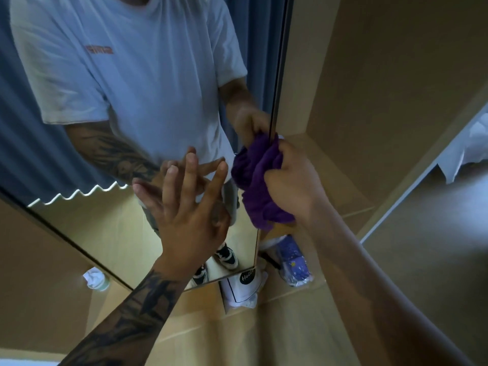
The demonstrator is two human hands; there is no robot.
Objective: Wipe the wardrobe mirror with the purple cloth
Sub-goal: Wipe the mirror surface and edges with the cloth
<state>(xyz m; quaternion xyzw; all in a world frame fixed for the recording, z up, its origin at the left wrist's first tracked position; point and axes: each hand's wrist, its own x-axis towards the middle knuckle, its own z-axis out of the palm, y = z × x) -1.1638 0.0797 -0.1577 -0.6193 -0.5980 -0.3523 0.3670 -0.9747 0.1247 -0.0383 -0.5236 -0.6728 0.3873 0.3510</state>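
Two hands work at the wardrobe mirror [111, 228]: with the left hand [184, 204] splayed flat against the glass as a brace, keep the right hand [293, 180] clenched around the bunched purple cloth [253, 180] at the mirror's right edge, pressing evenly in overlapping strokes.

The single head view looks forward and down, close to the wardrobe mirror [105, 228].

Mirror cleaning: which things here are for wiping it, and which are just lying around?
For the job:
- wardrobe mirror
- purple cloth, bunched in the right hand
- left hand, fingers spread at the glass

Just lying about:
- white bag on the floor
- blue patterned package
- white crumpled thing, too blurry to name
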